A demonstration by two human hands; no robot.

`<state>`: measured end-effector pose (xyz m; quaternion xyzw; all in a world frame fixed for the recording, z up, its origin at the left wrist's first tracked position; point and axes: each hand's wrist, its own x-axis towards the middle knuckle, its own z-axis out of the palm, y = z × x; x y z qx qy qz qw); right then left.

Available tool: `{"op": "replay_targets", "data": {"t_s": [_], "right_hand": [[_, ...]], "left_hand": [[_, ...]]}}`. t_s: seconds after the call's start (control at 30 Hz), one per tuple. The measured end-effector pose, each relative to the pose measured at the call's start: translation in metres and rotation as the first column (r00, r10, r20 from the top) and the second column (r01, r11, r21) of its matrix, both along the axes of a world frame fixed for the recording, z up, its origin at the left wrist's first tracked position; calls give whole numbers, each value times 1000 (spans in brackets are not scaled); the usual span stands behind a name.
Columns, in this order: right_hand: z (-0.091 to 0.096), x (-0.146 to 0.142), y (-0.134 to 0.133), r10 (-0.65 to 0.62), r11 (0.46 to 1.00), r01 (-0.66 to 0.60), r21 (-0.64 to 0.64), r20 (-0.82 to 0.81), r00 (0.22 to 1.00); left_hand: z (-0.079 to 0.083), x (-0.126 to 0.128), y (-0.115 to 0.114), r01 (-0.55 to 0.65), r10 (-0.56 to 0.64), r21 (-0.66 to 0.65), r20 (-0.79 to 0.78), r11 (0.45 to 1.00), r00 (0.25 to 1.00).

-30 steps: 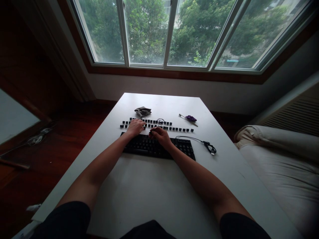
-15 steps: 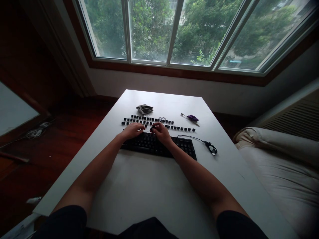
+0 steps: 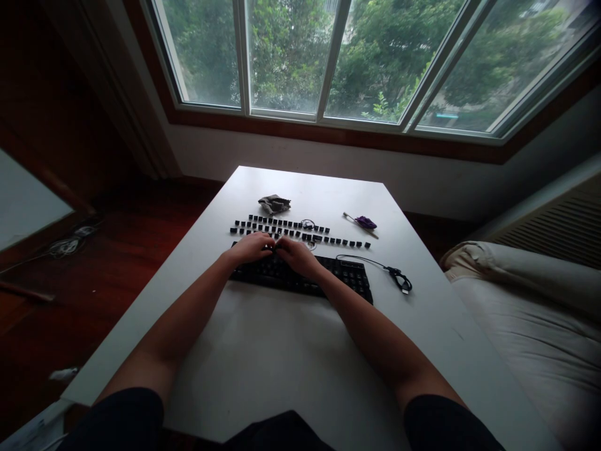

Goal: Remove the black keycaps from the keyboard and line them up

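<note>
A black keyboard [image 3: 300,279] lies across the white table in front of me. My left hand [image 3: 253,247] rests over its upper left edge, fingers bent and drawn together. Beside it, my right hand [image 3: 297,255] reaches over the upper middle keys, thumb and fingers pinched, the tips meeting those of the left. Whatever sits between the fingertips is too small and dark to make out. Behind the hands, several loose black keycaps [image 3: 345,242] stand in rows on the table. A thin wire loop [image 3: 312,245] shows just past my right hand.
A crumpled grey cloth [image 3: 275,204] lies at the back of the white table [image 3: 282,351]. Right of it are a purple-headed brush [image 3: 365,222] and a coiled USB cable [image 3: 399,280]. Another thin wire item [image 3: 307,223] lies among the keycaps. A covered sofa [image 3: 526,326] stands at right.
My right hand has moved left and down onto the keyboard, its fingertips now against my left hand's. The small dark thing it pinched above the keys is now hidden.
</note>
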<state>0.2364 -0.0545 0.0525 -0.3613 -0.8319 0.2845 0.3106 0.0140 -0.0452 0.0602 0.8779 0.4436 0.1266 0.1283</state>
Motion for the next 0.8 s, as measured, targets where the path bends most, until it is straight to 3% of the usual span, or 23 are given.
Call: {"op": "replay_targets", "data": {"t_s": [0.13,0.27,0.5,0.8], "right_hand": [[7,-1,-10,85,988,-92,120,60,995],[4,1,-11,43,990,-48,132,42,998],[-15,4,-9,-115,993,112,-32,-121,986],[-32,2,-11,-217,930,66,-362,-395,893]], "left_hand": [[2,2,-2,-7,7,8,-11,1000,1000],[3,2,-4,-11,11,-11,-6,1000,1000],[-1,-1,-3,-1,1,-10,7,1000,1000],[-1,-2,-3,1,-1,0,1,1000,1000]]}}
